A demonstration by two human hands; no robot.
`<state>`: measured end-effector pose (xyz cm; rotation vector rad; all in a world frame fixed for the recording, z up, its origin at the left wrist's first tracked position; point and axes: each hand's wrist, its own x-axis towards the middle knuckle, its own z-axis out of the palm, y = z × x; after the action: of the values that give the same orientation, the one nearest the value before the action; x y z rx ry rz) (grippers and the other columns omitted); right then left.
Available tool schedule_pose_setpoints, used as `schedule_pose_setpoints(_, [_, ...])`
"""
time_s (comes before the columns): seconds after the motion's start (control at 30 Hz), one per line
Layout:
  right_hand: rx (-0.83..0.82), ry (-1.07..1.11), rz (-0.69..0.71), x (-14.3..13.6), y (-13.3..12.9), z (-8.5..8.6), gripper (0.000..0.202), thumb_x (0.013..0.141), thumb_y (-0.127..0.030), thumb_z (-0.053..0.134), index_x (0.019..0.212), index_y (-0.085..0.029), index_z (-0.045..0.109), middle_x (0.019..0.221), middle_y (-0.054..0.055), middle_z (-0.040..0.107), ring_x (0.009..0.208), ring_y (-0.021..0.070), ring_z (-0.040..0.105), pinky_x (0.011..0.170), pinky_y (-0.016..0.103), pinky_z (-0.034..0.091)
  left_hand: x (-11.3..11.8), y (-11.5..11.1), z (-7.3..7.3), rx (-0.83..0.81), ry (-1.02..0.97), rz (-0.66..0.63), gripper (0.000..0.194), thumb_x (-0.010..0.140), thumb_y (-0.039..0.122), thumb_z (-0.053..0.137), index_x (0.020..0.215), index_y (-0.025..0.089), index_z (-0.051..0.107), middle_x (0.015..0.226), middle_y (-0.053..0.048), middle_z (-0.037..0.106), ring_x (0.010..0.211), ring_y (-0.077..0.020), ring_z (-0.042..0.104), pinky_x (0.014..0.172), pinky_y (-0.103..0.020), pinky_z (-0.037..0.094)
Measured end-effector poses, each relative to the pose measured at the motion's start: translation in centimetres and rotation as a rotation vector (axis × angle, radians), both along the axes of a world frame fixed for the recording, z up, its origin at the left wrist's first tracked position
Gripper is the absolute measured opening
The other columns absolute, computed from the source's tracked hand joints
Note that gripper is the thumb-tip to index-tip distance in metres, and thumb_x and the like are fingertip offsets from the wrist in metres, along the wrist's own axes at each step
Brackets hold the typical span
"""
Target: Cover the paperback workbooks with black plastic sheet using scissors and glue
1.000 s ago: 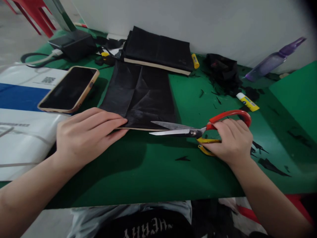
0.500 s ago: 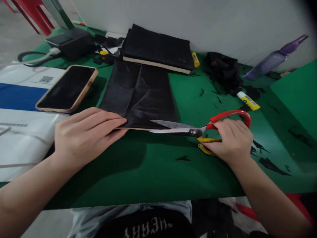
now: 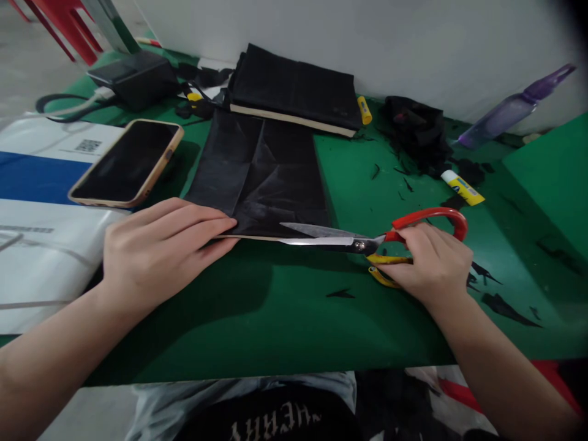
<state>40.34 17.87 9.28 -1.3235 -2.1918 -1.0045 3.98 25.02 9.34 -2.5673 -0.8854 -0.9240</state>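
Nearest to me, my left hand [image 3: 158,254] lies flat on the green table [image 3: 275,318], fingers pressed together and pointing right, their tips pinning down the near left corner of the black sheet [image 3: 261,174]. Level with it on the other side, my right hand [image 3: 429,263] is closed around the handles of the scissors [image 3: 367,242]; the red loop arches over my knuckles and the yellow loop shows under my fingers, which are curled tight on them. The blades point left, a little apart, with their tips at the near edge of the black sheet, just right of my left fingertips. The sheet lies flat and creased, running away from me toward the wall, and a pale edge shows along its near side. A small black scrap [image 3: 340,294] sits on the table between my hands, and more black offcuts [image 3: 505,304] lie to the right of my right wrist. Further out on the left a phone [image 3: 126,162] rests face up on white and blue packaging [image 3: 32,184]. On the right is a glue stick [image 3: 462,187], near a heap of black scraps [image 3: 418,135]. At the back, against the wall, sit a folded black stack [image 3: 296,89], a dark box [image 3: 133,76] and a purple spray bottle [image 3: 514,109].
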Motion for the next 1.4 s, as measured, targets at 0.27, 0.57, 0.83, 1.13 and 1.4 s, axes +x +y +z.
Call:
schedule_pose_setpoints(0.27, [-0.043,0.019,-0.040,0.3,-0.3,-0.3,0.037,0.078,-0.053,0.066,0.078,-0.017,0.059,0.074,0.006,0.065,0.063,0.0147,0.059,0.055,0.027,0.043,0.0,-0.3,0.3,-0.032,0.012,0.001,0.020,0.080,0.017,0.070,0.099,0.022,0.066,0.093,0.001,0.072,0.080,-0.0181,0.067,0.070,-0.034,0.057])
schedule_pose_setpoints(0.57, [-0.048,0.036,-0.058,0.4,-0.3,-0.3,0.036,0.077,-0.053,0.066,0.071,-0.019,0.057,0.068,0.004,0.060,0.061,0.0136,0.055,0.053,0.026,0.038,0.0,-0.2,0.3,-0.006,0.004,-0.014,0.021,0.078,0.017,0.072,0.098,0.022,0.067,0.091,0.000,0.073,0.078,-0.0178,0.067,0.068,-0.033,0.057])
schedule_pose_setpoints(0.83, [-0.016,0.013,-0.061,0.4,-0.1,-0.1,0.033,0.078,-0.051,0.065,0.076,-0.019,0.058,0.065,0.003,0.060,0.064,0.0167,0.058,0.056,0.028,0.040,0.0,-0.3,0.3,-0.022,0.011,0.000,0.019,0.080,0.019,0.071,0.098,0.022,0.067,0.092,0.001,0.073,0.080,-0.0168,0.067,0.069,-0.032,0.057])
schedule_pose_setpoints(1.13, [-0.043,-0.002,-0.084,0.7,-0.1,-0.2,0.009,0.079,-0.030,0.061,0.077,-0.021,0.059,0.062,0.002,0.060,0.057,0.0158,0.056,0.056,0.030,0.040,0.1,-0.6,0.4,-0.097,0.015,0.043,0.016,0.085,0.020,0.066,0.100,0.024,0.067,0.095,0.001,0.073,0.083,-0.0173,0.067,0.074,-0.034,0.057])
schedule_pose_setpoints(1.4, [-0.018,-0.005,-0.015,1.5,-0.4,0.0,0.017,0.077,-0.039,0.067,0.075,-0.023,0.061,0.062,0.001,0.061,0.060,0.0164,0.056,0.061,0.032,0.041,-0.2,0.1,0.3,0.005,0.010,-0.059,0.025,0.073,0.015,0.077,0.096,0.019,0.068,0.091,0.000,0.073,0.077,-0.0167,0.067,0.067,-0.031,0.057])
